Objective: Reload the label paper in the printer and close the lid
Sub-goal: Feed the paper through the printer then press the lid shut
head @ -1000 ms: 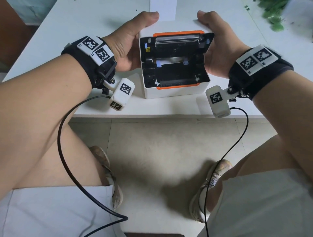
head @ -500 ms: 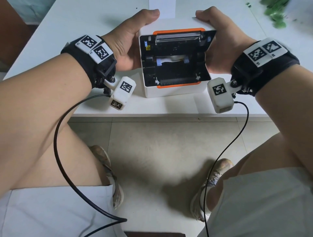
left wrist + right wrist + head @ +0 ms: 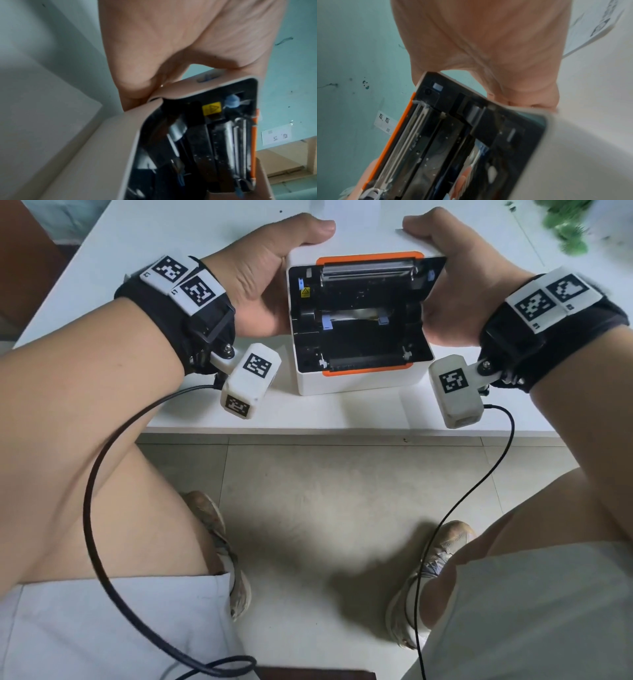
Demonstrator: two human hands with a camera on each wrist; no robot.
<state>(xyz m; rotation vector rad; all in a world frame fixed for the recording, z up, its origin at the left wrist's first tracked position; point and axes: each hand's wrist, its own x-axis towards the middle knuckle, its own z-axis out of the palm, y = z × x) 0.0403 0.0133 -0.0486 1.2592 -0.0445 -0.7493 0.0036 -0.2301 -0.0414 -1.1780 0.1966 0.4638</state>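
Printer sits near front edge of white table, white body, black inside, orange trim at front lip and along lid edge

Lid hinged at back of printer, tilted partway up, not latched, metal bar across its underside

Left hand wrapped round left side of printer, thumb on top of lid's rear corner, palm against side wall; fingers hidden behind printer in head view. Left wrist view shows same grip, thumb and palm pinching lid corner

Right hand mirrors it on right side of printer, thumb hooked over lid's rear corner, palm on side wall. Right wrist view shows lid corner held between thumb and palm

Inside printer: pale strip, likely label paper, between two blue guides at mid-bay; cannot tell whether roll is seated

Behind printer: white sheet on table. Far right of printer: blurred green stuff

Below table, in front of printer: tiled floor, person's knees and shoes
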